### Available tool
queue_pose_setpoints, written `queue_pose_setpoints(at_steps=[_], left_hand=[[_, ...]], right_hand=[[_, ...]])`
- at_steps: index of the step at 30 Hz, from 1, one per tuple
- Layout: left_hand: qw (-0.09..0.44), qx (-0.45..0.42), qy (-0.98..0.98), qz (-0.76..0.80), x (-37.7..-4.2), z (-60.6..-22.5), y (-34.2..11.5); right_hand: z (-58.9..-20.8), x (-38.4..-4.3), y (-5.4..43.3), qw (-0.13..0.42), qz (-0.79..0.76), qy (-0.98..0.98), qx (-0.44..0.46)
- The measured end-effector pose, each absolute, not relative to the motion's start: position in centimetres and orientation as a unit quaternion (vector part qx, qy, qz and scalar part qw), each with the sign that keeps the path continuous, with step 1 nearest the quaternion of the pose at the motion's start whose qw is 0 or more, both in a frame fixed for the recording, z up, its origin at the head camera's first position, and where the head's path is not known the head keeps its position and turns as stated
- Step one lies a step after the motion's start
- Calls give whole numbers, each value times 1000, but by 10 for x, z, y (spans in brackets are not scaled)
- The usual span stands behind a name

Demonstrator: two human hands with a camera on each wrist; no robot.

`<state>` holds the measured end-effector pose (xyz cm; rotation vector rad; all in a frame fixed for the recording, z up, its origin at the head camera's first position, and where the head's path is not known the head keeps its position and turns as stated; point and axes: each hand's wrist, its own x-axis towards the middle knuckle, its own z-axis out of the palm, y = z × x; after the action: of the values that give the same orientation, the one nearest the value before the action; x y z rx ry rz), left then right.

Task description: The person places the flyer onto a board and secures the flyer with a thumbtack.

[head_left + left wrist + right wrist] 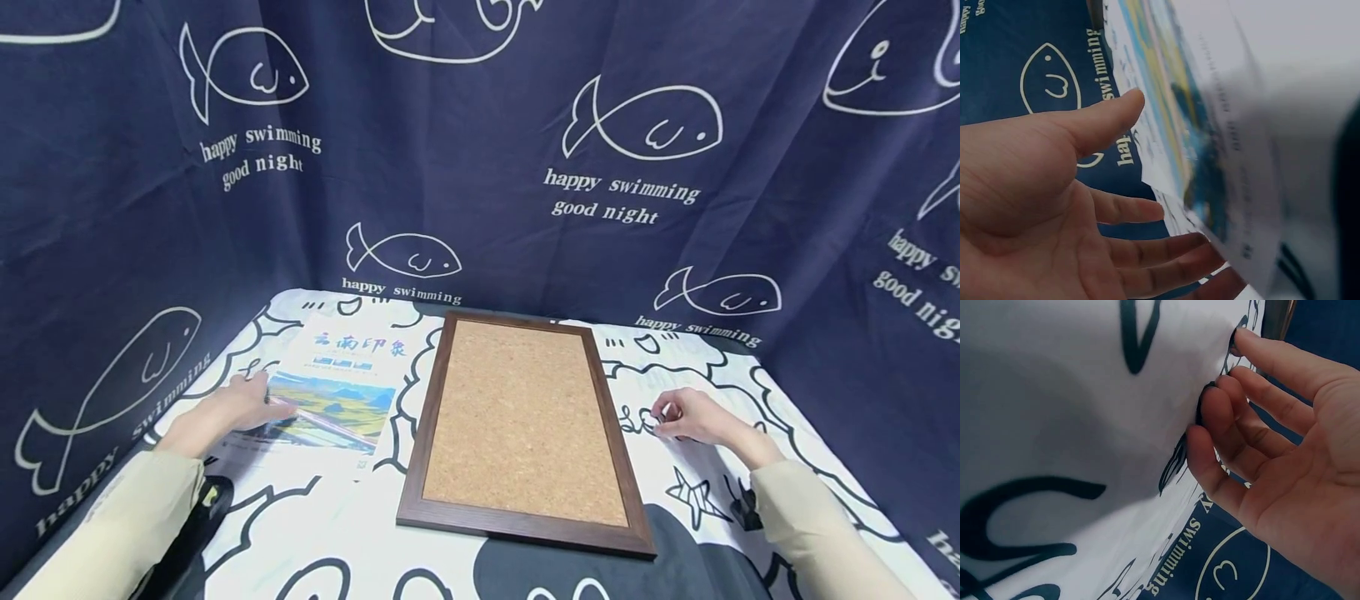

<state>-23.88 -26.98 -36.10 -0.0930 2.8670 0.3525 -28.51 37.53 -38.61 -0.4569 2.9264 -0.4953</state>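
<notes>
Corkboard point(528, 425), brown-framed, lies mid-table, a printed sheet point(337, 404) to its left by the left hand point(243, 406), the right hand point(692, 415) beyond its other side. At the left wrist, thumb and fingers spread wide beside the sheet's edge; contact I cannot tell. At the right wrist, loosely bent fingers hold nothing near the patterned cloth point(1054, 394).

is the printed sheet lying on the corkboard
No, the printed sheet lies on the patterned cloth to the left of the corkboard.
</notes>
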Motion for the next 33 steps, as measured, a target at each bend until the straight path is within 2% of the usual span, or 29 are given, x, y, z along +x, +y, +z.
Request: queue_pose_setpoints(at_steps=[7,20,33], left_hand=[[168,-48,976,130,-236,-369,-278],[168,-77,962,202,-237,-372,-289],[163,-65,957,230,-227,-383,-289]], right_hand=[[-389,-286,374,64,-175,972,-145],[-385,-284,371,64,-180,972,-139],[-385,-280,370,56,-183,971,-141]])
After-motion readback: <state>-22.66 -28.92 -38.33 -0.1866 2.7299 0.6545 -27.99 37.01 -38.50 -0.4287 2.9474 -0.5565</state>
